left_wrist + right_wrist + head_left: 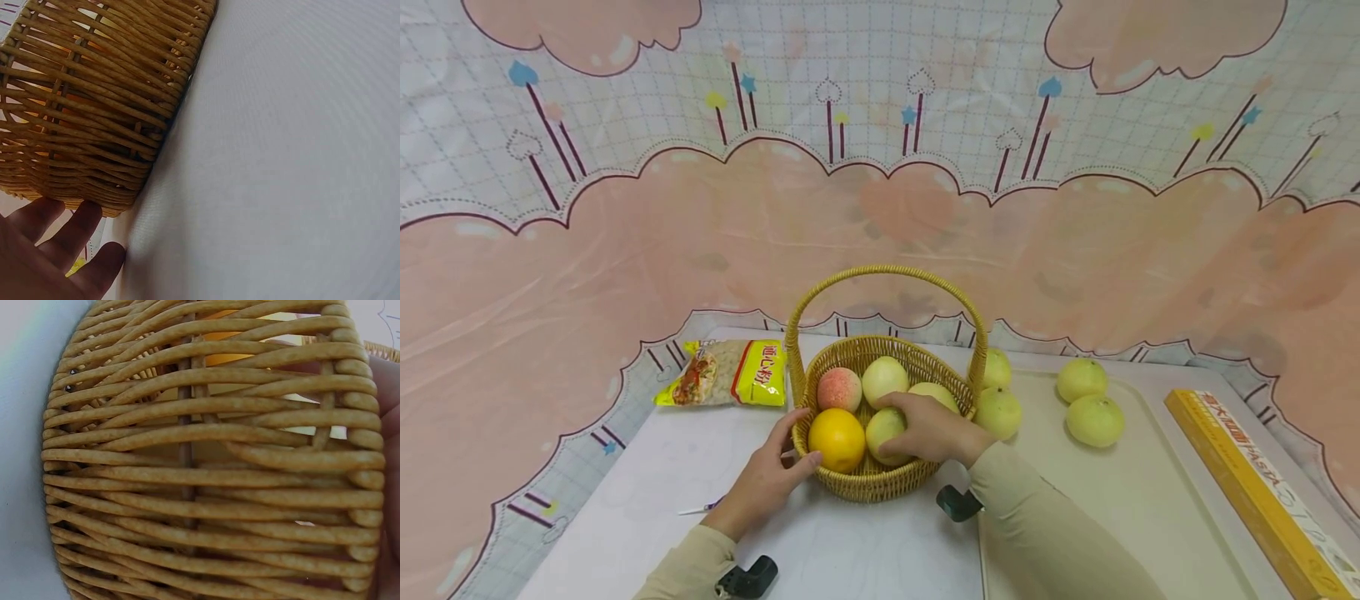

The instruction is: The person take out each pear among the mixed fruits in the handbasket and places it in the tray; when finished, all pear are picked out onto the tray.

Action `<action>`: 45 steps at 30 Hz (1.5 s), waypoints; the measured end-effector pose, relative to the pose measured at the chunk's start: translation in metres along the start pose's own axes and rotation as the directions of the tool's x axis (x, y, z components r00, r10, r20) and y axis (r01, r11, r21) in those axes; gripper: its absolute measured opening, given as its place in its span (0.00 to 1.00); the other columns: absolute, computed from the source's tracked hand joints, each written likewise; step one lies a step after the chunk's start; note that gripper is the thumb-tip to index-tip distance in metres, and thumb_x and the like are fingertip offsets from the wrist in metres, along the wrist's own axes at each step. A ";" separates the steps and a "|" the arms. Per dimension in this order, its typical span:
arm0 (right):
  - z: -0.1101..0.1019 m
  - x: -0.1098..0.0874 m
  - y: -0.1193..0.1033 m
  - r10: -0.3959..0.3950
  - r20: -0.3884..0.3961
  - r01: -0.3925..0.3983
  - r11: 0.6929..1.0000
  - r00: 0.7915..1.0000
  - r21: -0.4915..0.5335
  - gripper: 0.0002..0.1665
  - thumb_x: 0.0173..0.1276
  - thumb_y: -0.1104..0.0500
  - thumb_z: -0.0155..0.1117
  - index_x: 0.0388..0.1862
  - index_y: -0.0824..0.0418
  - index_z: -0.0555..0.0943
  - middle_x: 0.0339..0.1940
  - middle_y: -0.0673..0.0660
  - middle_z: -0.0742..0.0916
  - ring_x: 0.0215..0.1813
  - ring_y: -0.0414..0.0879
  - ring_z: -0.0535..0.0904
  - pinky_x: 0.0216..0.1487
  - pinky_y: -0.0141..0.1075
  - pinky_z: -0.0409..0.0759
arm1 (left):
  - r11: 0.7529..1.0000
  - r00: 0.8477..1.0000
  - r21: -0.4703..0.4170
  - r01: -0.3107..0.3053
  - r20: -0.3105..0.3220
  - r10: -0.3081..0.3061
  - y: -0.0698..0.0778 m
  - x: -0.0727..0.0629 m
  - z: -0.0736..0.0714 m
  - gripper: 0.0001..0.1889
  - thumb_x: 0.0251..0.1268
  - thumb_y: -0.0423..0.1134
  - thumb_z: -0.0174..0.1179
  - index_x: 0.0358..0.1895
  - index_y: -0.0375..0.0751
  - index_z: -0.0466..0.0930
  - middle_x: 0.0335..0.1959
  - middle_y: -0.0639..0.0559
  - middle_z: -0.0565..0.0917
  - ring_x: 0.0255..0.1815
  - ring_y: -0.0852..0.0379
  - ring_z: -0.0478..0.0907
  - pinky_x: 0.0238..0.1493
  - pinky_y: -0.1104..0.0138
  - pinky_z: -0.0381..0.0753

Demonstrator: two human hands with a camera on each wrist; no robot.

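A wicker basket (pixel 880 492) with a tall arched handle stands on the table. Inside it lie an orange (pixel 837 440), a peach (pixel 839 390), a pale yellow-green round fruit (pixel 885 380) and another pale fruit (pixel 934 395), partly covered. My left hand (pixel 769 477) holds the basket's left side, thumb at the rim beside the orange; the left wrist view shows its fingertips against the outer weave. Reaching over the right rim, my right hand (pixel 936 427) grips a pale green round fruit (pixel 883 432) between thumb and fingers. Weave hides most of that hand in the right wrist view.
Behind the left hand lies a yellow-and-clear food bag (pixel 722 372). A cream tray (pixel 1075 500) on the right bears several pale green fruits (pixel 1095 420). A long yellow pasta box (pixel 1247 483) lies beyond it. A thin pen-like item (pixel 702 507) lies left of the basket.
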State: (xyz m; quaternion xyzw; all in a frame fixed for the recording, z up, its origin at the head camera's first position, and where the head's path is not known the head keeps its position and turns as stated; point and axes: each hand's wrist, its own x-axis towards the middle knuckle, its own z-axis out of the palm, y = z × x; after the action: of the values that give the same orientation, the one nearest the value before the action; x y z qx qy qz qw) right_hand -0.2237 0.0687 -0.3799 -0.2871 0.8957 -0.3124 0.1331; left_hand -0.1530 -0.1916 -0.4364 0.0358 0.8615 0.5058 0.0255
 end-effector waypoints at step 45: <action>0.008 -0.006 0.004 -0.062 -0.151 0.065 0.998 0.987 0.013 0.35 0.58 0.48 0.76 0.63 0.59 0.79 0.53 0.52 0.84 0.50 0.47 0.77 0.53 0.43 0.78 | 1.000 1.000 -0.006 -0.022 0.000 0.022 0.000 -0.001 0.001 0.37 0.70 0.50 0.62 0.77 0.52 0.56 0.71 0.36 0.68 0.67 0.40 0.69 0.66 0.46 0.70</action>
State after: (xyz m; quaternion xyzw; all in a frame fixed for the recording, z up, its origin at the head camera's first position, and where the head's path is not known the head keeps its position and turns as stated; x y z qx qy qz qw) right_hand -0.2173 0.0711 -0.3887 -0.2900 0.8907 -0.3453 0.0579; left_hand -0.1519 -0.1911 -0.4367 0.0450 0.8596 0.5085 0.0200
